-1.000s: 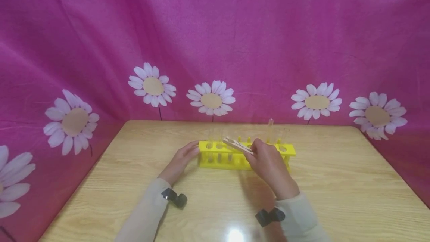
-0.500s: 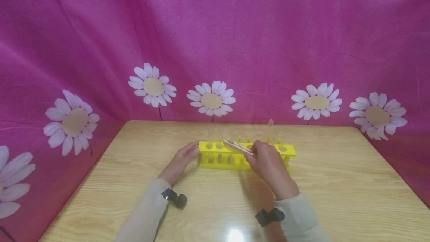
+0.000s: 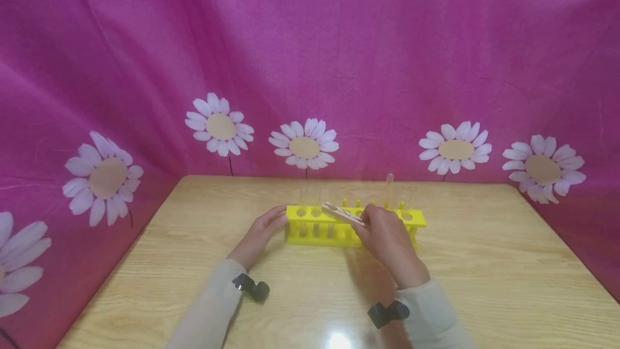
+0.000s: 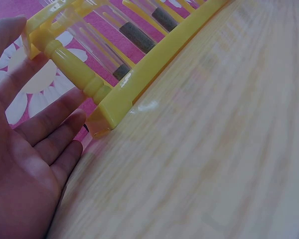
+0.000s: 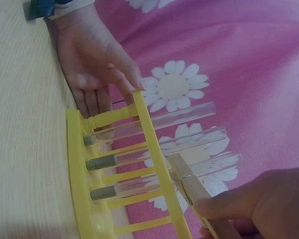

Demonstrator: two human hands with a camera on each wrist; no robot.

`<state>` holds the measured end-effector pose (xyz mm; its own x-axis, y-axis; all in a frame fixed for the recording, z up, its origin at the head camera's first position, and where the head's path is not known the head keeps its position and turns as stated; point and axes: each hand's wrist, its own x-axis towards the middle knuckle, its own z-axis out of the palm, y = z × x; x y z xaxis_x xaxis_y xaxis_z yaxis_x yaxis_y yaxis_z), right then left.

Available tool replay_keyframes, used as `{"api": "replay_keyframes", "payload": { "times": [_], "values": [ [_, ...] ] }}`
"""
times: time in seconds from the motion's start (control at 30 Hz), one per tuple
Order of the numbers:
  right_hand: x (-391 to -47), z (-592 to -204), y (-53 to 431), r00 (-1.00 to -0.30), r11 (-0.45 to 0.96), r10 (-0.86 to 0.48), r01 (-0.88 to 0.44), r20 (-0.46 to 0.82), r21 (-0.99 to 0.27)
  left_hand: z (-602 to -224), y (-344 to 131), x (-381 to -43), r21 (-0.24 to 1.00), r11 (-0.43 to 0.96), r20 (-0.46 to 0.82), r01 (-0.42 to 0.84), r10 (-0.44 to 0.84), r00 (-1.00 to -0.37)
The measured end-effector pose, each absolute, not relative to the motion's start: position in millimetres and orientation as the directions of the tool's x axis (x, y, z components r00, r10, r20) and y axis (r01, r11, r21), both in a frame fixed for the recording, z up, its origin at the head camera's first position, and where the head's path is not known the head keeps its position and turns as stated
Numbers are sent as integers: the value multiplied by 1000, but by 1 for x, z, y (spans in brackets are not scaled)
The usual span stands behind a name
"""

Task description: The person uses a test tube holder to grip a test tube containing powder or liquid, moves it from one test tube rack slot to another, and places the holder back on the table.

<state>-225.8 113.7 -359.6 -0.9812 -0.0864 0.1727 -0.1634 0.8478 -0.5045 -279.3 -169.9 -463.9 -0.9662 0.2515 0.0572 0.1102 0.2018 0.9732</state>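
Note:
A yellow test tube rack point(image 3: 310, 220) stands on the table. My left hand point(image 3: 260, 233) holds its left end, with the thumb at the top plate and the index finger behind the post; the other fingers are extended. In my right hand point(image 3: 392, 241) is a wooden test tube holder point(image 3: 341, 213), gripped low over the rack. Its tip lies at the third test tube point(image 5: 224, 162) from the left, just above the top plate; whether it clamps the glass I cannot tell. This tube and the two beside it, including the leftmost tube point(image 5: 189, 114), contain dark grey matter at the bottom.
Toward the rack's right end, a taller test tube point(image 3: 389, 190) rises behind my right hand, rounded end up. Yellow pegs point(image 3: 345, 202) line the rack's back. The wooden table point(image 3: 194, 220) meets a pink flowered cloth point(image 3: 368, 69) behind.
The wooden holder's tip has dipped slightly toward the rack, and its two arms look closer together. My left hand and the rack stay in place.

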Motion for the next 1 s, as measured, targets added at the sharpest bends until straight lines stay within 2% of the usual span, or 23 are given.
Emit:
{"api": "replay_keyframes", "payload": {
  "times": [0.77,1.0],
  "values": [
    [-228,-365,114,-979,857,-88,-167,182,-487,-463,-170,-280,972,205,58,113,257,-965],
    [-226,-365,115,-970,856,-87,-188,225,-481,-464,-171,-280,971,218,40,98,255,-966]
  ]
}}
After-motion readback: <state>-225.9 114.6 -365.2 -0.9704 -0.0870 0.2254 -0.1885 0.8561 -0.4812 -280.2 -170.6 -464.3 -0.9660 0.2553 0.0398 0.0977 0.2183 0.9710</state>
